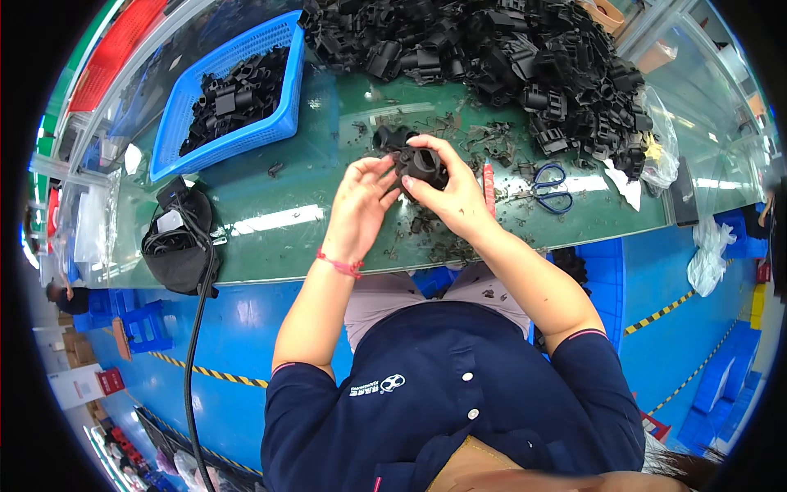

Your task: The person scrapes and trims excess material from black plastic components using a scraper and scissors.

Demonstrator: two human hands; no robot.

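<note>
A black moulded plastic part (425,166) with round openings is held above the table in front of me. My right hand (455,190) grips it from the right, thumb on the near side and index finger over the top. The curled fingertips of my left hand (361,195) press on its left side; what exactly they pinch is partly hidden. Just beyond, another black plastic piece (392,137) shows, and I cannot tell whether it joins the held part. A red-handled tool (489,187) and blue-handled scissors (552,189) lie right of my hands.
Dark scraps (500,148) litter the green tabletop (279,238). A large heap of black plastic parts (492,57) covers the back. At the far left stands a blue basket (287,115) of similar parts. A black bag-like bundle (182,246) with a cable lies at left.
</note>
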